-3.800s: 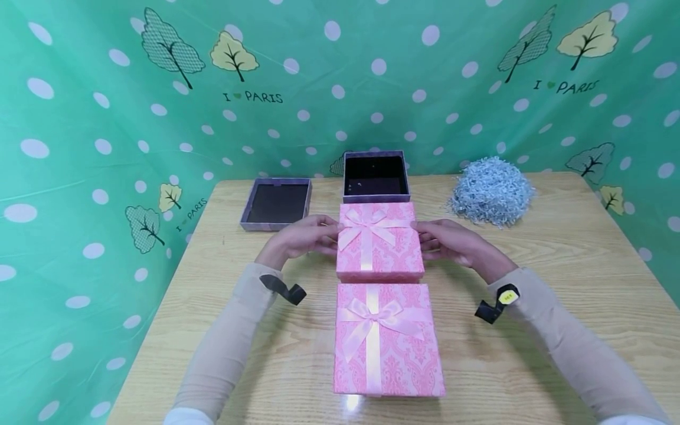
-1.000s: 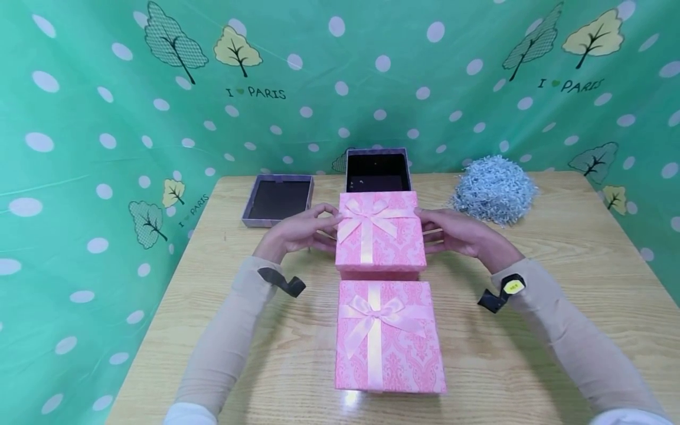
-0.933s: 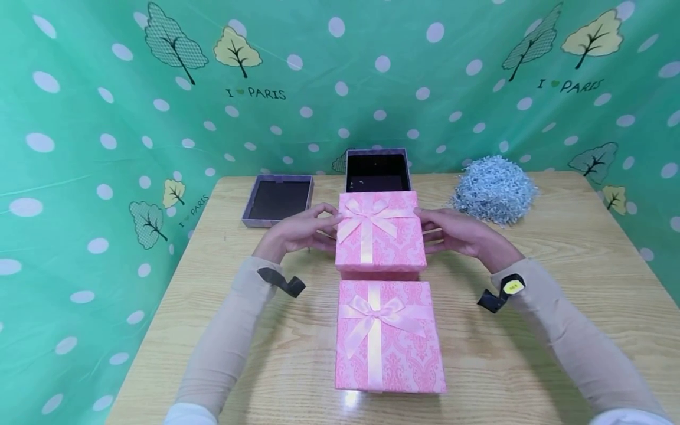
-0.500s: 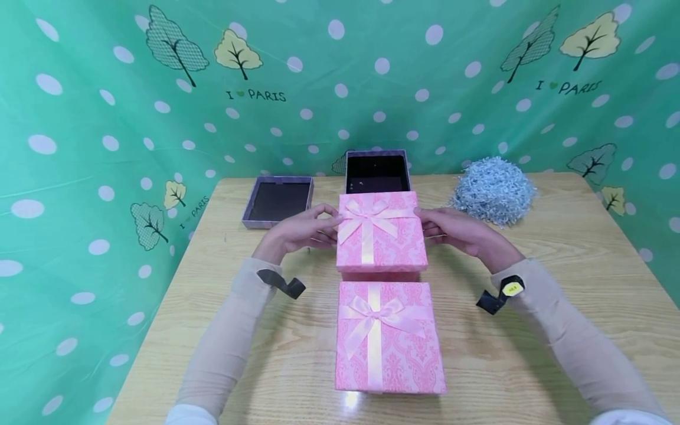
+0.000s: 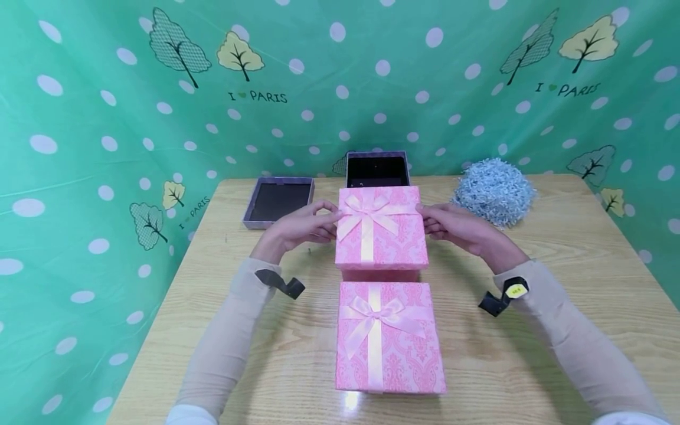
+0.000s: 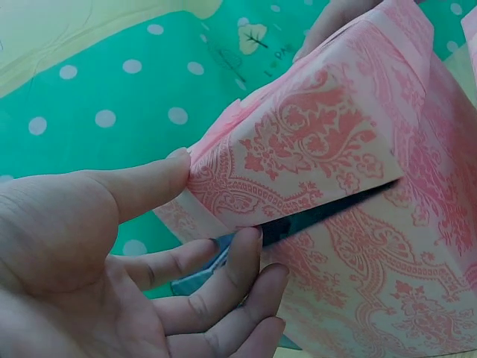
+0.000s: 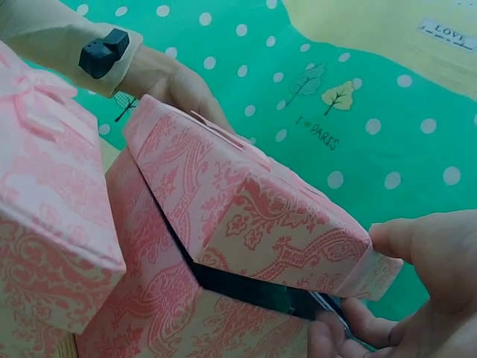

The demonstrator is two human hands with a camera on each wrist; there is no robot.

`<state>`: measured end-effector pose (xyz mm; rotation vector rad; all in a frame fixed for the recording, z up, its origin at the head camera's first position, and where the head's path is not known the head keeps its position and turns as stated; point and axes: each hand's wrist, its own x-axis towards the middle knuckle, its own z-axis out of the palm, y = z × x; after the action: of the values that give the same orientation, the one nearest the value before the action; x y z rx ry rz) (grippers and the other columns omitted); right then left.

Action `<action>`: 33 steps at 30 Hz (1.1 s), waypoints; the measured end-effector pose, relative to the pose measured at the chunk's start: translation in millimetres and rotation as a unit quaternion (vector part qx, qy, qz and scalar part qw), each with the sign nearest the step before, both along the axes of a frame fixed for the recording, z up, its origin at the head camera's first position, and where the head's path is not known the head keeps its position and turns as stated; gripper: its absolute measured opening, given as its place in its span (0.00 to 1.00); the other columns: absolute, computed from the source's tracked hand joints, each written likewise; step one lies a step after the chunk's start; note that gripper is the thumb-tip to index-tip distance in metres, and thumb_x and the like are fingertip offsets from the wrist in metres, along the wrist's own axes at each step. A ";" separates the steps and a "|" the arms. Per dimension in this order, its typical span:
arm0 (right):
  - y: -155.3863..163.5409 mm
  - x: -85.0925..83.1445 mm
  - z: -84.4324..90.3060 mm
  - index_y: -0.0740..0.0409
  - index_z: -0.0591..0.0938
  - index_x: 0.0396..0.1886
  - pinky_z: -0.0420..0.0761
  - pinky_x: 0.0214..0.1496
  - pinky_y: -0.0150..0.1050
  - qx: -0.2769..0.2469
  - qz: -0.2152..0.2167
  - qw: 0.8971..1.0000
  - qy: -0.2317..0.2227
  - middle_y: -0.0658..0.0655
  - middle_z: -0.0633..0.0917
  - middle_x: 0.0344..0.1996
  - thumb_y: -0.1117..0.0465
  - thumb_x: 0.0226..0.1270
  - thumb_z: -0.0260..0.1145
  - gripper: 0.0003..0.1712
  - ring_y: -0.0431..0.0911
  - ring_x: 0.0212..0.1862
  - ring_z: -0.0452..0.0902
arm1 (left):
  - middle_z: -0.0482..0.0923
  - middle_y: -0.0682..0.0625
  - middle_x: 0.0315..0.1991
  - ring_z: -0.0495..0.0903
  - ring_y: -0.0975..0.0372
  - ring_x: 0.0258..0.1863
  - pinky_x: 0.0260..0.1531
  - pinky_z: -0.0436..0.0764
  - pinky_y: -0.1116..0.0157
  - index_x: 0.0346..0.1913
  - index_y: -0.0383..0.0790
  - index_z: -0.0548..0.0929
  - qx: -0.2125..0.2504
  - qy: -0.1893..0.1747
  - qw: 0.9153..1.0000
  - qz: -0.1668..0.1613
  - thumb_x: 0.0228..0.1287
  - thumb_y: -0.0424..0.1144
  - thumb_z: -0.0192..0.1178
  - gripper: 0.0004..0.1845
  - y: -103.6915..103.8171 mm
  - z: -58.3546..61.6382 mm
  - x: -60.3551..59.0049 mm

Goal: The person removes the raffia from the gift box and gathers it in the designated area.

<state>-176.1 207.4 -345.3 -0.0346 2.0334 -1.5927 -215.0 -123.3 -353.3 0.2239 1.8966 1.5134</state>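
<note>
Two pink patterned gift boxes with ribbon bows stand one behind the other on the wooden table (image 5: 558, 307). The near box (image 5: 388, 336) (image 7: 45, 216) is closed and untouched. On the far box, the pink lid (image 5: 381, 227) (image 6: 313, 142) (image 7: 246, 209) is raised off its base (image 5: 379, 274) (image 6: 373, 283) (image 7: 149, 298), and a dark gap shows between them. My left hand (image 5: 303, 227) (image 6: 215, 203) pinches the lid's left side, thumb on top and fingers under the rim. My right hand (image 5: 457, 227) (image 7: 358, 280) pinches the right side the same way.
Behind the far pink box an open purple box (image 5: 377, 169) with a dark inside stands at the table's back edge. Its purple lid (image 5: 277, 202) lies upturned at the back left. A heap of pale blue shredded paper (image 5: 493, 190) sits at the back right.
The far pink box's lid has risen off its base between both hands and now covers more of the purple box behind. The near box has not moved.
</note>
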 end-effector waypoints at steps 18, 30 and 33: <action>-1.2 5.8 17.9 0.64 0.66 0.55 0.83 0.53 0.40 -0.048 -0.027 0.998 0.019 0.57 0.75 0.46 0.47 0.71 0.58 0.28 0.44 0.47 0.79 | 0.78 0.45 0.37 0.83 0.59 0.33 0.51 0.82 0.54 0.52 0.37 0.69 0.018 0.022 0.999 0.038 0.71 0.46 0.54 0.17 2.7 17.9 3.3; -6.5 7.4 24.8 0.64 0.66 0.59 0.83 0.52 0.40 -0.061 -0.067 0.993 0.078 0.57 0.72 0.52 0.46 0.69 0.60 0.31 0.47 0.50 0.76 | 0.82 0.48 0.36 0.83 0.59 0.40 0.58 0.74 0.49 0.55 0.37 0.75 0.014 0.062 0.997 0.043 0.70 0.50 0.54 0.21 0.7 28.2 2.2; -8.6 6.7 24.9 0.62 0.66 0.58 0.82 0.53 0.41 -0.060 -0.076 0.991 0.092 0.56 0.71 0.52 0.46 0.69 0.60 0.30 0.47 0.51 0.76 | 0.82 0.49 0.37 0.83 0.59 0.41 0.59 0.73 0.49 0.57 0.38 0.73 0.013 0.075 0.996 0.049 0.69 0.50 0.55 0.22 0.3 29.6 1.6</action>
<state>-169.5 198.9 -320.4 -0.0763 2.1176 -1.8670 -213.4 -123.0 -323.7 0.2655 2.0316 1.6277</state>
